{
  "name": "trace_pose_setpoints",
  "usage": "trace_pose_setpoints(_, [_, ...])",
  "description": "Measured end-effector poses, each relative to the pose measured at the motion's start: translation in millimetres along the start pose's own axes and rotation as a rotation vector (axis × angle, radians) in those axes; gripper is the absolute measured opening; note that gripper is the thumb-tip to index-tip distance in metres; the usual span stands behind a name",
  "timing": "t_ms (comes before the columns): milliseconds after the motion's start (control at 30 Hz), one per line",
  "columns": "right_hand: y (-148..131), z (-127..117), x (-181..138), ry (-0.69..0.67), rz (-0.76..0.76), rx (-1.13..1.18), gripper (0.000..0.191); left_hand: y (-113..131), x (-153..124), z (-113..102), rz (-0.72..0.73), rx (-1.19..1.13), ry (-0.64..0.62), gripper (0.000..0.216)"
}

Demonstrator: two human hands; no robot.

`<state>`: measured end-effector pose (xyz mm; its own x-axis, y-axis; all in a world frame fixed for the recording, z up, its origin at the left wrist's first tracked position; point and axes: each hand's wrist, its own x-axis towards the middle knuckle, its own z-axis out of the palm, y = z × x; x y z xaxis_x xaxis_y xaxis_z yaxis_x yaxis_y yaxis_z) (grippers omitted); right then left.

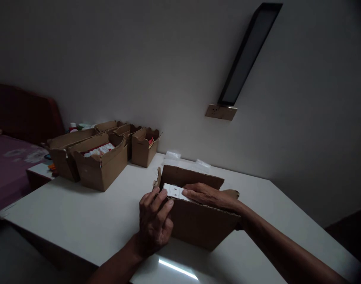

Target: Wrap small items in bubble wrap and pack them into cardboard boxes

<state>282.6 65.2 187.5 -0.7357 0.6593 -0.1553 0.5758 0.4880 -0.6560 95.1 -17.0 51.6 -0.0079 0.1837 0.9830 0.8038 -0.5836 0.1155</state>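
Six brown cardboard boxes [198,225], as far as the dim light allows: one near, five clustered behind. One flat white packet [174,192]. Two clear plastic bags [172,155]. One white rectangular table [79,221].

1. The left hand [155,225] is bare; its back shows raised knuckles and thin tendon lines.
2. The right hand [210,196] is bare as well, with long, lean fingers [194,193].
3. The left forearm [115,268] is uncovered as far as the lower picture edge.
4. The right forearm [287,252] is slim and also uncovered to the picture corner.
5. The nails look short and plain, but the light is dim, so this is not certain.
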Motion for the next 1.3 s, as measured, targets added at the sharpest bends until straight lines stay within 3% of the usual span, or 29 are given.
trace_pose_setpoints(200, [-4.3, -5.5, -7.3, 0.048, -0.002, 0.030, 0.043, -0.9, -0.8, 0.7, -0.004, -0.007, 0.004, 0.056])
trace_pose_setpoints(367, [7.9, -7.9, -16.7, 0.076, 0.017, 0.077, 0.041, -2.2, -2.9, 1.7, -0.013, -0.005, 0.001, 0.057])
trace_pose_setpoints(600, [30.0, -3.9, -34.6, 0.301, 0.078, 0.102, 0.052, -2.3, -2.8, 0.9, 0.003, -0.012, -0.007, 0.058])
trace_pose_setpoints(700, [31.2, -4.9, -42.5, 0.461, 0.037, 0.158, 0.049, -2.0, -2.2, 0.9, 0.001, -0.005, -0.004, 0.057])
trace_pose_setpoints(900, [48.9, -1.1, -59.0, 1.133, 0.012, 0.238, 0.029, -1.4, -0.9, 0.7, 0.008, -0.009, 0.003, 0.057])
trace_pose_setpoints(967, [61.7, 4.5, -63.6, 1.274, 0.035, 0.290, 0.028, -1.1, -0.7, 0.6, 0.000, -0.006, -0.002, 0.058])
trace_pose_setpoints(1167, [100.6, 27.8, -71.7, 1.304, 0.140, 0.523, 0.031, -1.8, -2.5, 1.1, -0.008, 0.006, 0.001, 0.059])
trace_pose_setpoints(1300, [107.9, 42.9, -72.2, 1.329, 0.102, 0.768, 0.038, -3.0, -4.6, 1.1, -0.014, 0.007, -0.005, 0.063])
